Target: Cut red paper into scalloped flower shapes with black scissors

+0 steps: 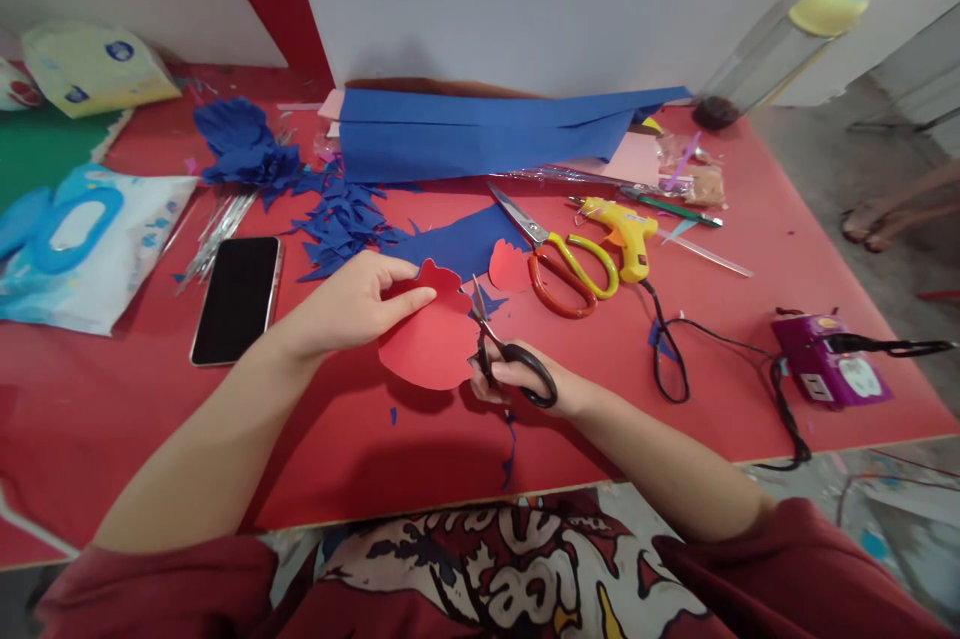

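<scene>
My left hand [371, 297] pinches a red paper piece [427, 349] at its upper left, thumb on top. The paper has a wavy upper edge and is held above the red table. In my right hand [517, 374] is a pair of small black-handled scissors [529, 374], its blades at the paper's right edge. A small red petal-shaped cutout [508, 266] lies just beyond the blades. Beside it are larger scissors [555, 259] with one yellow and one red handle. Blue paper [461, 241] lies behind the held piece.
A phone [237, 299] and a wet-wipe pack [112, 239] lie left. Blue cut scraps [341, 219], a blue paper flower [244, 144] and a blue sheet [480, 134] are behind. To the right are a yellow glue gun [626, 234], a corded purple box [832, 359] and a tall bottle [780, 59].
</scene>
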A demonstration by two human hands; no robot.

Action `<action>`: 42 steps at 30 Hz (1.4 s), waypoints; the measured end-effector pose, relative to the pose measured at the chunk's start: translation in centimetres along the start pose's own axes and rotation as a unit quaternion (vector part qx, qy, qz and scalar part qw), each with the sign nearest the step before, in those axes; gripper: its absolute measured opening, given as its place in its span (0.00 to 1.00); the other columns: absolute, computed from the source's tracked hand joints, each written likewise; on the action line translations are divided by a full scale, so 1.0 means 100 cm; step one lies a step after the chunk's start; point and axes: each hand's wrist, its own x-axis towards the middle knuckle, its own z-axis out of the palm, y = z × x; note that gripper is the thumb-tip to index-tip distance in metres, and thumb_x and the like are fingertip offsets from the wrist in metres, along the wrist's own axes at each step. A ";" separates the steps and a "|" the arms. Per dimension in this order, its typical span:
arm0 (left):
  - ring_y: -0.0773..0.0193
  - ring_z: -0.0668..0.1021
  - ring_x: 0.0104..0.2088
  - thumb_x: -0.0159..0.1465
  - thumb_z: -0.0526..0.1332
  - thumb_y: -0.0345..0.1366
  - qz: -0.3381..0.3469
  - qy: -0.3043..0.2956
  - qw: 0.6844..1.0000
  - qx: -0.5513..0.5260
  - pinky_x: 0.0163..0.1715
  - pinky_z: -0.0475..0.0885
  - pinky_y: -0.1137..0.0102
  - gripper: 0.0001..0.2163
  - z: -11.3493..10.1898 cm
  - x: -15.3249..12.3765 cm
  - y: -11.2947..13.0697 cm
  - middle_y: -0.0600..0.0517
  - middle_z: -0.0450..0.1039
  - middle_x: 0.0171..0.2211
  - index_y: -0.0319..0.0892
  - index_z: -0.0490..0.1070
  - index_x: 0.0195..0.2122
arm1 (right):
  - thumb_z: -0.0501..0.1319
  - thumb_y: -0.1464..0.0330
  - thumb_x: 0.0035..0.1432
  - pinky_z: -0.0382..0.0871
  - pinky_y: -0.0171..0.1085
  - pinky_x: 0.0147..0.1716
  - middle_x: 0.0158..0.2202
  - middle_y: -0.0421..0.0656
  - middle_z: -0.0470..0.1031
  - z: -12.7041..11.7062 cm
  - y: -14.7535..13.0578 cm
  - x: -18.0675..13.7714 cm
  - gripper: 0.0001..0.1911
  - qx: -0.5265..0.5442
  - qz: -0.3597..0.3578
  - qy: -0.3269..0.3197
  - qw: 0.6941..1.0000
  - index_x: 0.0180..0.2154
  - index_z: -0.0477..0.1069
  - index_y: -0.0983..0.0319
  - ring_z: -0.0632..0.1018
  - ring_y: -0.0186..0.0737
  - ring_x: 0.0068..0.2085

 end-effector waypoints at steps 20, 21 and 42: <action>0.68 0.70 0.23 0.58 0.56 0.41 -0.018 -0.042 0.996 0.071 0.23 0.67 0.75 0.11 -0.006 -0.003 0.011 0.55 0.70 0.22 0.40 0.69 0.23 | 0.58 0.49 0.53 0.55 0.33 0.22 0.17 0.36 0.60 0.004 -0.009 0.001 0.26 -0.001 -0.009 0.024 1.000 0.20 0.62 0.64 0.60 0.28 0.19; 0.67 0.71 0.24 0.58 0.55 0.41 -0.018 -0.042 0.996 0.075 0.23 0.67 0.74 0.11 -0.006 -0.003 0.011 0.55 0.70 0.21 0.40 0.69 0.23 | 0.58 0.49 0.53 0.54 0.33 0.22 0.17 0.36 0.60 0.004 -0.009 0.001 0.26 0.001 -0.009 0.024 1.000 0.19 0.61 0.64 0.60 0.28 0.19; 0.65 0.74 0.24 0.56 0.57 0.41 -0.056 -0.026 0.998 0.033 0.24 0.71 0.72 0.10 -0.008 -0.004 0.012 0.53 0.73 0.24 0.40 0.72 0.26 | 0.54 0.43 0.52 0.57 0.32 0.18 0.13 0.36 0.59 0.007 -0.010 0.000 0.30 -0.072 0.020 0.050 0.996 0.17 0.59 0.62 0.62 0.28 0.16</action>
